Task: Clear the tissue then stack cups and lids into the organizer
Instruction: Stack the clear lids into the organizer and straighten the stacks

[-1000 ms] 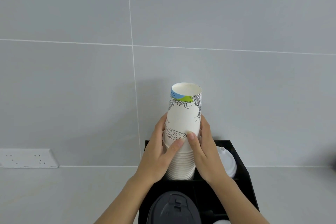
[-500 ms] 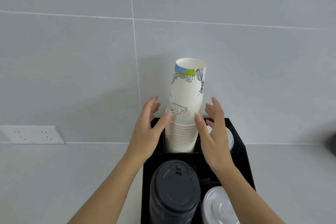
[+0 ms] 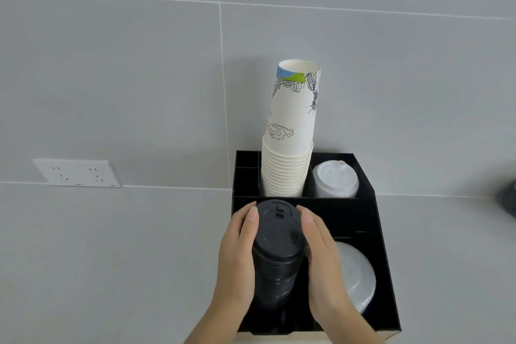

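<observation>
A black organizer (image 3: pixel 371 220) stands on the grey counter against the tiled wall. A tall stack of white printed paper cups (image 3: pixel 290 131) rises upside down from its back middle slot, free of my hands. White lids (image 3: pixel 335 179) sit in the back right slot, clear lids (image 3: pixel 358 276) in the front right one. A tall stack of black lids (image 3: pixel 276 246) fills the front left slot. My left hand (image 3: pixel 237 257) and my right hand (image 3: pixel 321 260) press against its two sides. No tissue is in view.
A white wall socket (image 3: pixel 76 172) sits low on the wall at the left. A dark object (image 3: pixel 506 198) shows at the right edge of the counter. Small narrow compartments (image 3: pixel 247 165) are at the organizer's back left.
Both hands let go of the paper cup stack, came down and toward me, and closed around the black lid stack. The view tilted down.
</observation>
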{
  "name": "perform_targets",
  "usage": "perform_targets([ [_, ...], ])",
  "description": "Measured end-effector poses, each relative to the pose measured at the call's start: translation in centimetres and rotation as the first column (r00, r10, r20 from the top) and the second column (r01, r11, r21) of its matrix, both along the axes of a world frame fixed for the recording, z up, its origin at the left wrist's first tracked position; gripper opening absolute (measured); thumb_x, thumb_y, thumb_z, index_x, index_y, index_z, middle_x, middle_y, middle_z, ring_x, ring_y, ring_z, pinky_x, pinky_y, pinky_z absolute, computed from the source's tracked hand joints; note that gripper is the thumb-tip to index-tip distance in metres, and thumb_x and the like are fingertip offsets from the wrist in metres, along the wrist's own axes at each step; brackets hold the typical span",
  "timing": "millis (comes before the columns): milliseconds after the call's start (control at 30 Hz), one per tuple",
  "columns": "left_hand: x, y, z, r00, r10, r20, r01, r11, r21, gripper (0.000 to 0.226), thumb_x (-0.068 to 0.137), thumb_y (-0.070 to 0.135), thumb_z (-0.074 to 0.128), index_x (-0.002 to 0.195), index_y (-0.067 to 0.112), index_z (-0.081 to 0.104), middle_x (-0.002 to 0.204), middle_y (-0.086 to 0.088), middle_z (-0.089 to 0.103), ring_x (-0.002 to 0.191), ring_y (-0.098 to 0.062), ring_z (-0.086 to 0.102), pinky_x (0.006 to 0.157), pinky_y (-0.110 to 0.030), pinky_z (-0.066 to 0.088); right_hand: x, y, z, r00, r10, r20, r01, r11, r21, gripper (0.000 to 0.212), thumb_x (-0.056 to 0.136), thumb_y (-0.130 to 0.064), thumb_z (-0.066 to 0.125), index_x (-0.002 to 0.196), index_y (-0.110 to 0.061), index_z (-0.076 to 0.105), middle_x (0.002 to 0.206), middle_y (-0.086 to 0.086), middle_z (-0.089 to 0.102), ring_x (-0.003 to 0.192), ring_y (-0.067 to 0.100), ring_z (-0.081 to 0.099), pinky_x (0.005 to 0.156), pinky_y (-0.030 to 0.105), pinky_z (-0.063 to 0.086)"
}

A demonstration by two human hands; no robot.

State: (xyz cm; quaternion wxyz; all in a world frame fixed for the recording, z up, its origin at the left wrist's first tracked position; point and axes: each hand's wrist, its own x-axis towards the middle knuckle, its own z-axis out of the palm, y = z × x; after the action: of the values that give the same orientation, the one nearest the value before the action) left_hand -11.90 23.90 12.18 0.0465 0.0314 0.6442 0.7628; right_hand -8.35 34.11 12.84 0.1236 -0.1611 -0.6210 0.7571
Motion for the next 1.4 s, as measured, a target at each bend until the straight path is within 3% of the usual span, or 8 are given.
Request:
perform_targets([
  [167, 0.2, 0.4, -0.1, 0.999, 0.038, 0.021, -0.038, 0.999, 0.012, 0.047, 0.081, 0.055, 0.048, 0.113, 0.022, 0.062, 0.109, 0.004, 0.068, 0.106, -0.011, 0.061, 0.095, -0.032, 0.047, 0.1, -0.8, -0.1, 1.0, 0.013, 0.026, -0.012, 0.998, -0.068, 0.041, 0.084, -0.047, 0.047, 0.109, -0.02, 0.067, 0.107, -0.001, 0.072, 0.103, 0.013, 0.065, 0.1, 0.04, 0.045],
  [333, 0.4, 0.8, 0.1, 0.997, 0.066, 0.035, -0.067, 0.997, 0.033, 0.041, 0.083, 0.044, 0.047, 0.112, 0.017, 0.061, 0.105, -0.001, 0.067, 0.097, -0.011, 0.063, 0.073, -0.011, 0.051, -0.1, -1.6, -0.1, 0.999, -0.016, 0.042, 0.02, 0.993, -0.118, 0.041, 0.082, -0.047, 0.049, 0.107, -0.019, 0.067, 0.105, 0.002, 0.072, 0.102, 0.017, 0.066, 0.1, 0.045, 0.046],
  [500, 0.3, 0.9, -0.2, 0.993, 0.096, 0.066, -0.101, 0.992, 0.081, 0.023, 0.094, 0.021, 0.045, 0.109, 0.015, 0.062, 0.102, -0.004, 0.068, 0.089, -0.01, 0.065, 0.066, -0.012, 0.051, -0.3, -1.7, -0.2, 0.999, -0.026, 0.047, 0.031, 0.994, -0.107, 0.05, 0.075, -0.052, 0.051, 0.11, -0.018, 0.065, 0.105, 0.001, 0.071, 0.102, 0.016, 0.066, 0.099, 0.044, 0.047],
  [700, 0.3, 0.9, -0.6, 0.984, 0.129, 0.125, -0.147, 0.978, 0.146, 0.024, 0.094, 0.019, 0.043, 0.105, 0.011, 0.064, 0.099, -0.008, 0.07, 0.088, -0.017, 0.066, 0.064, -0.017, 0.052, -0.5, -1.9, -0.7, 0.998, -0.017, 0.056, 0.022, 0.996, -0.086, 0.054, 0.07, -0.057, 0.052, 0.11, -0.022, 0.063, 0.107, 0.0, 0.07, 0.1, 0.013, 0.066, 0.094, 0.035, 0.05],
  [900, 0.5, 1.1, -0.8, 0.973, 0.169, 0.156, -0.196, 0.964, 0.177, 0.024, 0.094, 0.018, 0.043, 0.103, 0.01, 0.064, 0.095, -0.009, 0.07, 0.085, -0.018, 0.066, 0.061, -0.017, 0.052, -0.8, -2.1, -1.0, 0.998, -0.043, 0.039, 0.046, 0.996, -0.076, 0.031, 0.089, -0.039, 0.049, 0.108, -0.019, 0.063, 0.104, 0.0, 0.07, 0.094, 0.009, 0.067, 0.085, 0.027, 0.053],
  [1200, 0.5, 1.2, -1.1, 0.974, 0.19, 0.125, -0.208, 0.967, 0.15, 0.024, 0.095, 0.016, 0.042, 0.103, 0.01, 0.064, 0.096, -0.01, 0.069, 0.088, -0.021, 0.066, 0.063, -0.019, 0.052, -0.8, -2.3, -1.3, 0.997, -0.069, 0.024, 0.071, 0.995, -0.071, 0.025, 0.092, -0.033, 0.047, 0.107, -0.021, 0.062, 0.099, -0.003, 0.07, 0.089, 0.006, 0.066, 0.073, 0.018, 0.054],
  [1400, 0.6, 1.2, -1.0, 0.979, 0.177, 0.099, -0.188, 0.975, 0.12, 0.023, 0.095, 0.016, 0.043, 0.105, 0.01, 0.062, 0.098, -0.01, 0.069, 0.089, -0.021, 0.066, 0.062, -0.017, 0.052, -0.8, -2.3, -1.4, 0.996, -0.085, 0.037, 0.087, 0.994, -0.069, 0.025, 0.093, -0.034, 0.046, 0.106, -0.02, 0.063, 0.101, 0.0, 0.07, 0.092, 0.01, 0.067, 0.081, 0.025, 0.054],
])
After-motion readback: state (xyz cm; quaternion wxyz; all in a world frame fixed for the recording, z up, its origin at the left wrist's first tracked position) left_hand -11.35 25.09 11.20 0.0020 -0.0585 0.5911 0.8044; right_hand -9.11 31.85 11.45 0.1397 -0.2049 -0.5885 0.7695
